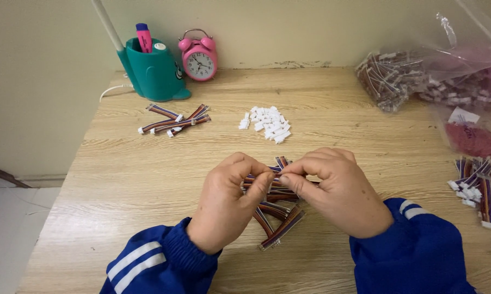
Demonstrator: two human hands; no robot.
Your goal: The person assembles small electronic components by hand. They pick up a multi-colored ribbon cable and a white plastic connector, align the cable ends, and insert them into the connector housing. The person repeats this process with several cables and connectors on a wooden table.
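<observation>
A short multicoloured ribbon cable (275, 178) is pinched between both hands at mid-table, towards the near edge. Left hand (229, 201) is closed on it with thumb and forefinger; right hand (332, 193) is closed on the other side the same way. Fingertips meet at the cable, held just above a loose pile of like cables (278, 218) lying on the wooden table (120, 179).

Handling, judged: cable is light, soft and floppy, so no force is needed; thin wires bend easily and can be kinked or pulled from a plug if tugged. Best gripped close to the end being worked, near the wire tips, with the flat band kept untwisted. Whether a plug is already fitted at the pinch cannot be told; it is hidden by the fingers.

Elsewhere: a heap of small white plastic connectors (267, 124) sits towards the far edge, centre. A small group of cables with white ends (172, 121) lies to the far left. A teal pen holder (154, 71) and pink alarm clock (200, 57) stand at the far left edge. Clear bags of cables (419, 76) occupy the far right corner; more cables (482, 190) lie at the right edge.
</observation>
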